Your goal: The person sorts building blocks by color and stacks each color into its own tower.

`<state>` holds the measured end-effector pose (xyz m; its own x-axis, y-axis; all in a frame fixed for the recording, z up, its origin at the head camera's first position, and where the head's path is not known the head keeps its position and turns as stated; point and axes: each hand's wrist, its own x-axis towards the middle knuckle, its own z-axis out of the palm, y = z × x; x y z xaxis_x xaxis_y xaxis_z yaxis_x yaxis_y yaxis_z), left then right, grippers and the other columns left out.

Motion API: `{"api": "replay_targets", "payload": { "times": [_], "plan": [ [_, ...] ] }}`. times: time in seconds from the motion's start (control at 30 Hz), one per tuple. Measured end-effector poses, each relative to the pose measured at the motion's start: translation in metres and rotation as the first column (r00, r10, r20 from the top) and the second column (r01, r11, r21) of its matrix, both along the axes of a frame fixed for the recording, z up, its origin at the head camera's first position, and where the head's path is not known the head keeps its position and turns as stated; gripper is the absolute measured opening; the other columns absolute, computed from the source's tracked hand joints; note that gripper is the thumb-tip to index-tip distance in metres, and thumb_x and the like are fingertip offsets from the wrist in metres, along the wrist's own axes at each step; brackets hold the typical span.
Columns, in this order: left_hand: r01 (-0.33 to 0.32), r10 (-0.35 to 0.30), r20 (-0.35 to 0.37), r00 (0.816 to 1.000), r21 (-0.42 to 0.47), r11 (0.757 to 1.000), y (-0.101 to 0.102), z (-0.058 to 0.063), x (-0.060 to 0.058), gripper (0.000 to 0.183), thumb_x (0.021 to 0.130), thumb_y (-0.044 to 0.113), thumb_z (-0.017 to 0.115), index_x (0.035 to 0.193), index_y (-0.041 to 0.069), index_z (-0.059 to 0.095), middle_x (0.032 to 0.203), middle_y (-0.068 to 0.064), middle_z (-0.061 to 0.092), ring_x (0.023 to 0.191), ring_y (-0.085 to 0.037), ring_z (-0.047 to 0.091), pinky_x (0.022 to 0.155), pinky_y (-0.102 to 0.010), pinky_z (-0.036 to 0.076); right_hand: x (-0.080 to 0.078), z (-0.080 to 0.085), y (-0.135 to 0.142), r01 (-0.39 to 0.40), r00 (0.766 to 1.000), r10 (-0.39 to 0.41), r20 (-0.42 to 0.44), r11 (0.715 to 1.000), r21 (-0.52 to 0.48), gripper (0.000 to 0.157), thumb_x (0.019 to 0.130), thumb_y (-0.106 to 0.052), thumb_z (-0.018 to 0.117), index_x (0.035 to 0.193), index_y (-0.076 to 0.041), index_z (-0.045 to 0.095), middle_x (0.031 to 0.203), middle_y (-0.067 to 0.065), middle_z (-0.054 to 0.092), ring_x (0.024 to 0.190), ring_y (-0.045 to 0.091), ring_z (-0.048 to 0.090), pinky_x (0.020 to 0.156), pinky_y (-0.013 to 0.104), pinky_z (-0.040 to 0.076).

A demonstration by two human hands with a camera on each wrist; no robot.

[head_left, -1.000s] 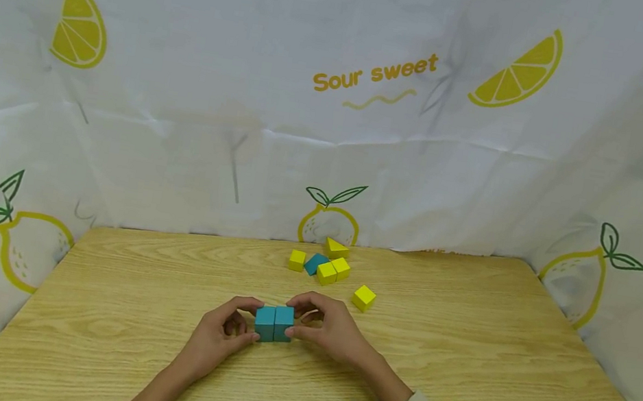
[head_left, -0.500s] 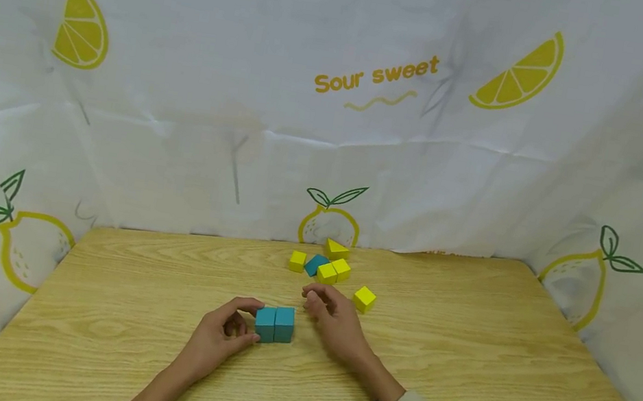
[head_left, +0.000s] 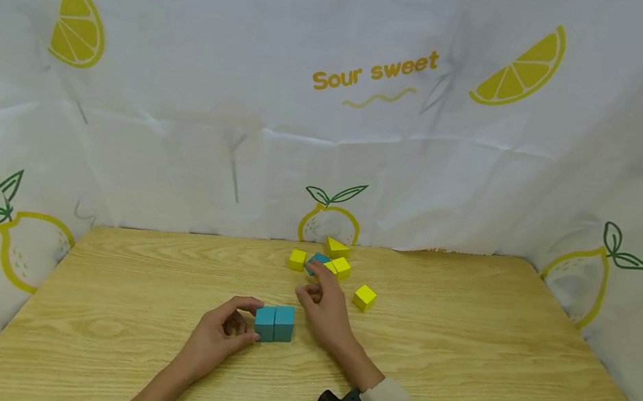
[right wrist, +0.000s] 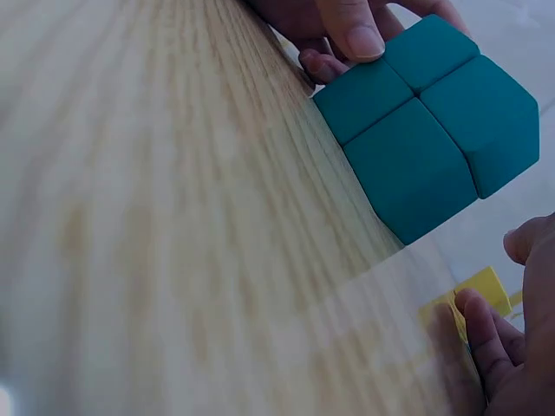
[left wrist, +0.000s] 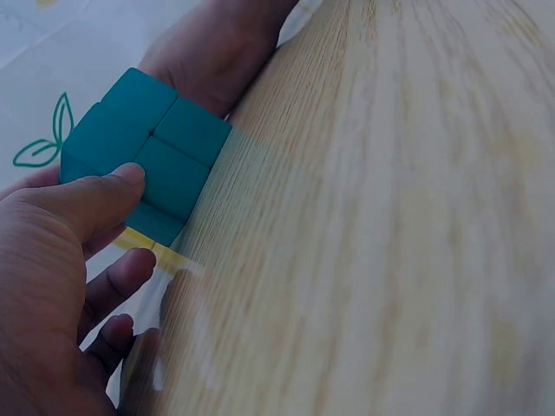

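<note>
The left hand (head_left: 223, 331) pinches the left end of two side-by-side teal blocks (head_left: 273, 323), well inside the edges of a tabletop (head_left: 146, 285) stretching wide both ways; the right hand (head_left: 327, 309), loosely bent, grasping nothing, extends to a blue block (head_left: 320, 257) (contact cannot be told) among yellow blocks (head_left: 296, 260) near the far edge.

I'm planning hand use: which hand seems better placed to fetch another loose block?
Likely the right hand: it looks empty and nearer the far yellow cubes and blue block; the left hand grips the stacked teal blocks.
</note>
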<state>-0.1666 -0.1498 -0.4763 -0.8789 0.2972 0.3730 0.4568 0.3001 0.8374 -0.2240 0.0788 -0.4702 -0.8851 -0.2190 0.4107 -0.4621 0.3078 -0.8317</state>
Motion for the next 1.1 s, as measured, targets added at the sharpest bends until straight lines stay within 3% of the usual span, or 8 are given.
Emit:
{"api": "replay_targets", "payload": {
  "times": [0.3, 0.47, 0.6, 0.83, 1.1],
  "plan": [
    [-0.009, 0.009, -0.004, 1.0, -0.018, 1.0, 0.003, 0.003, 0.0, 0.048, 0.081, 0.004, 0.075, 0.125, 0.014, 0.058, 0.105, -0.001, 0.061, 0.067, -0.02, 0.053, 0.056, -0.026, 0.042, -0.006, 0.0, -0.006, 0.028, 0.998, -0.031, 0.059, 0.998, 0.05, 0.058, 0.097, -0.012, 0.058, 0.148, -0.005, 0.032, 0.157, 0.015, 0.01, 0.097, 0.021, 0.062, 0.082, 0.034, 0.051],
    [-0.004, 0.004, -0.002, 1.0, -0.016, 1.0, 0.006, 0.02, 0.008, 0.047, 0.081, -0.004, 0.073, 0.124, 0.007, 0.057, 0.104, -0.007, 0.062, 0.067, -0.024, 0.053, 0.056, -0.027, 0.042, -0.007, 0.001, -0.008, 0.017, 0.997, -0.024, 0.08, 0.996, 0.086, 0.06, 0.096, -0.011, 0.059, 0.148, -0.005, 0.03, 0.156, 0.019, 0.005, 0.098, 0.021, 0.062, 0.081, 0.033, 0.051],
    [0.011, -0.011, -0.009, 1.0, -0.007, 1.0, 0.008, 0.031, 0.014, 0.045, 0.082, -0.004, 0.072, 0.123, 0.005, 0.058, 0.104, -0.008, 0.061, 0.067, -0.023, 0.053, 0.056, -0.027, 0.043, -0.007, 0.001, -0.009, 0.011, 0.997, -0.017, 0.069, 0.996, 0.092, 0.06, 0.096, -0.01, 0.059, 0.148, -0.003, 0.03, 0.155, 0.021, 0.007, 0.098, 0.023, 0.062, 0.08, 0.034, 0.052],
    [0.01, -0.01, -0.005, 1.0, -0.005, 1.0, 0.007, 0.032, 0.015, 0.045, 0.082, -0.004, 0.072, 0.123, 0.006, 0.057, 0.105, -0.007, 0.06, 0.067, -0.025, 0.053, 0.057, -0.027, 0.043, -0.007, 0.004, -0.009, 0.021, 0.997, -0.029, 0.073, 0.994, 0.11, 0.058, 0.097, -0.011, 0.058, 0.147, -0.003, 0.03, 0.156, 0.021, 0.005, 0.097, 0.023, 0.062, 0.08, 0.035, 0.052],
    [0.014, -0.014, 0.009, 1.0, 0.004, 1.0, 0.007, 0.033, 0.014, 0.044, 0.082, -0.004, 0.072, 0.123, 0.003, 0.057, 0.105, -0.007, 0.061, 0.068, -0.026, 0.054, 0.056, -0.027, 0.044, -0.008, 0.0, -0.011, 0.031, 0.999, -0.028, -0.024, 0.992, 0.123, 0.049, 0.095, -0.006, 0.06, 0.139, 0.002, 0.04, 0.146, 0.021, 0.028, 0.088, 0.022, 0.061, 0.075, 0.032, 0.051]
  ]
}}
